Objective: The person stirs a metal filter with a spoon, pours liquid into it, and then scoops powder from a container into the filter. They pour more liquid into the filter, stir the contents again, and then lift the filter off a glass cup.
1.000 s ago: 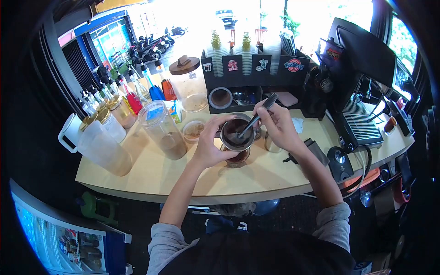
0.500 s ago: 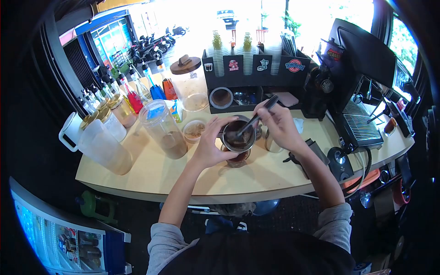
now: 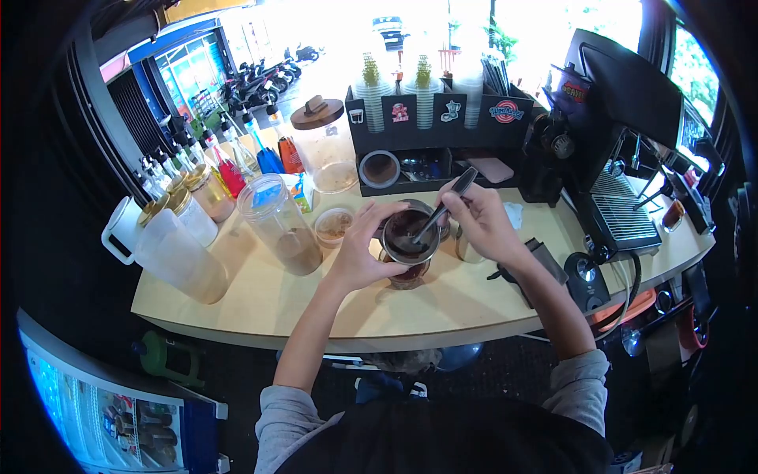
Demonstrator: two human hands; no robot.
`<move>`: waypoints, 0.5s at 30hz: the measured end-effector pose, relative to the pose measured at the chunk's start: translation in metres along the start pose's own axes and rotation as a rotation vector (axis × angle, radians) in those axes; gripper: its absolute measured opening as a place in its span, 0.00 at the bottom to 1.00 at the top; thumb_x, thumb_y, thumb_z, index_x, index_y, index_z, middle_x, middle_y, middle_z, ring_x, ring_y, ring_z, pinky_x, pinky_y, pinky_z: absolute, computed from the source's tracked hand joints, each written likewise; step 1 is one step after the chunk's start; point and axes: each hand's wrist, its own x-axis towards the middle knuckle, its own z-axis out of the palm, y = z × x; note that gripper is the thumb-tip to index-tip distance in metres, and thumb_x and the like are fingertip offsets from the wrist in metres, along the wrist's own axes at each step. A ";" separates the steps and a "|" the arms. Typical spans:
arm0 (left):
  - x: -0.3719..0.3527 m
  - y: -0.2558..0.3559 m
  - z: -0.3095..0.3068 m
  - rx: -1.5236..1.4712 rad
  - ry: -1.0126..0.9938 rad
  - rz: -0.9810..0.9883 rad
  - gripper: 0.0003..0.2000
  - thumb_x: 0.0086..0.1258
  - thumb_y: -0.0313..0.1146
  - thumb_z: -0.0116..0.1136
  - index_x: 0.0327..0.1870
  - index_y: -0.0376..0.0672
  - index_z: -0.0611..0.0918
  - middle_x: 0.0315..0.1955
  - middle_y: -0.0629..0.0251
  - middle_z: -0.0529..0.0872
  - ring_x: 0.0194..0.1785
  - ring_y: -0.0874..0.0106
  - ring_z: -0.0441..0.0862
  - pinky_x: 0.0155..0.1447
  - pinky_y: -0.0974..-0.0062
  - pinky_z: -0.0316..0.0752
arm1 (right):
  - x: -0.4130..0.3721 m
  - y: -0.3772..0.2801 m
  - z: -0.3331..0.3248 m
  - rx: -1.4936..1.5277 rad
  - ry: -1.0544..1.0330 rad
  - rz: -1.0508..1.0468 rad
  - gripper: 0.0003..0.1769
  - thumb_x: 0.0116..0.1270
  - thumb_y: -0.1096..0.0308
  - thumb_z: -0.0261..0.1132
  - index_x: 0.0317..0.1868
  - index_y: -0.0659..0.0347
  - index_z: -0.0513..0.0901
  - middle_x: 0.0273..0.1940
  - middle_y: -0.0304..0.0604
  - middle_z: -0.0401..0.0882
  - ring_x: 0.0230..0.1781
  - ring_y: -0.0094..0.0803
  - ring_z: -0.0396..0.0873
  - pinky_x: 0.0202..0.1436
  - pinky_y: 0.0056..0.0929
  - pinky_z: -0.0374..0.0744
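Note:
My left hand point(image 3: 365, 251) holds a round metal-rimmed cup point(image 3: 407, 254) with dark contents, its fingers wrapped round the left side. Beneath the cup, a glass vessel point(image 3: 409, 278) with reddish-brown contents stands on the wooden counter point(image 3: 347, 320). A black-handled spoon point(image 3: 456, 188) is in my right hand point(image 3: 483, 227), tilted, with its lower end inside the cup. Left of my left hand are a small tub of brown bits point(image 3: 333, 226) and a tall clear jar point(image 3: 278, 225) part-filled with brown powder. Another container point(image 3: 469, 251) stands partly hidden behind my right hand.
At the back are a black organiser point(image 3: 442, 136) with stacked cups and a wooden-lidded jar point(image 3: 326, 150). Syrup bottles point(image 3: 229, 170) and a plastic pitcher point(image 3: 178, 253) line the left. To the right stand an espresso machine point(image 3: 612, 158) and a small black tamping stand point(image 3: 584, 276).
The spoon stands a little more steeply, and its lower end has shifted slightly within the cup. My right hand has moved slightly with it; my left hand keeps its hold.

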 end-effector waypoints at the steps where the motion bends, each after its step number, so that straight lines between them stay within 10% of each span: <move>1: 0.000 -0.001 0.002 -0.002 -0.002 0.002 0.41 0.39 0.34 0.78 0.62 0.50 0.74 0.58 0.67 0.79 0.64 0.64 0.73 0.72 0.60 0.64 | -0.003 -0.001 0.004 -0.012 0.023 -0.015 0.11 0.75 0.69 0.53 0.39 0.69 0.77 0.28 0.41 0.80 0.28 0.22 0.79 0.36 0.25 0.77; 15: 0.005 -0.002 -0.006 0.151 -0.021 0.088 0.40 0.41 0.37 0.77 0.62 0.49 0.74 0.57 0.66 0.80 0.60 0.66 0.78 0.77 0.54 0.53 | 0.004 0.004 -0.003 -0.080 -0.075 -0.034 0.12 0.75 0.68 0.52 0.38 0.67 0.78 0.23 0.39 0.78 0.25 0.22 0.76 0.31 0.25 0.74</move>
